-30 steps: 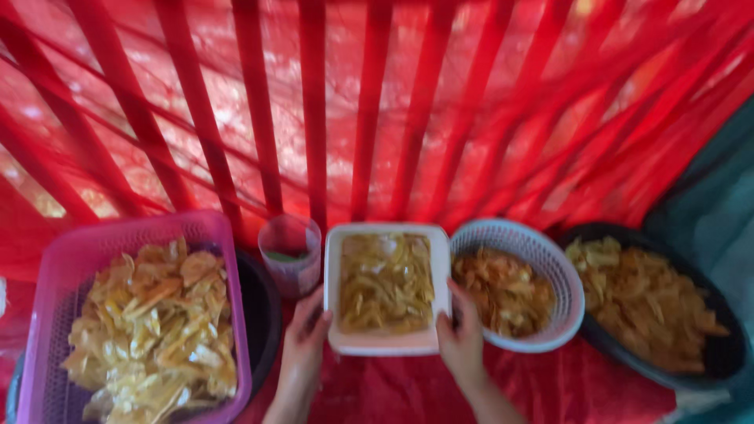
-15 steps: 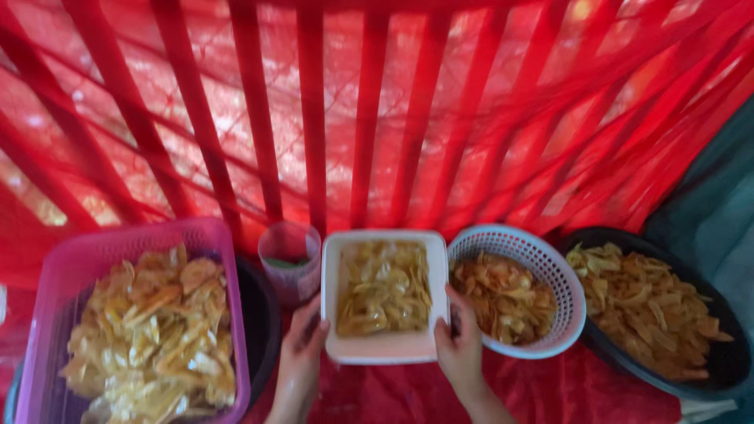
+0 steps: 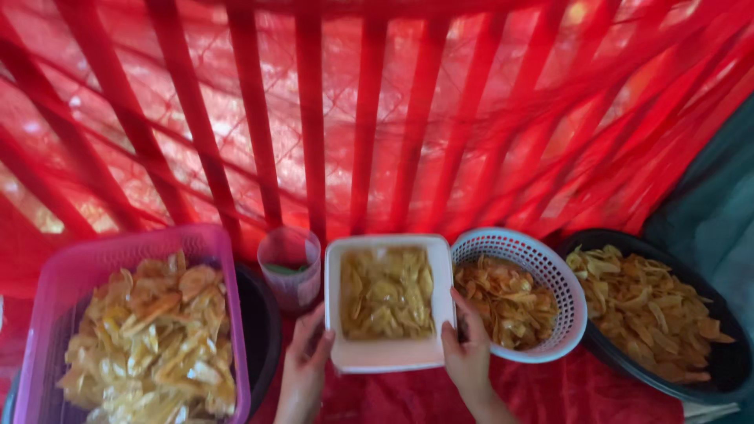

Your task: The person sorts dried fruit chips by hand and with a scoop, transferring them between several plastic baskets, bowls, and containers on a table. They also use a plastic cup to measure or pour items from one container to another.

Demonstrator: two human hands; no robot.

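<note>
A white square container full of yellow chips sits in the lower middle of the view on a red cloth. My left hand grips its near left edge and my right hand grips its near right edge. Both hands hold the container level between the neighbouring baskets.
A pink rectangular basket of yellow chips stands at the left over a black tray. A clear plastic cup stands behind the container. A white round basket and a black oval tray of chips lie at the right. Red netting with red bars hangs behind.
The view has shifted slightly, so everything sits a little lower in the frame. The container's chips have shaken toward its far side. Both hands still hold it.
</note>
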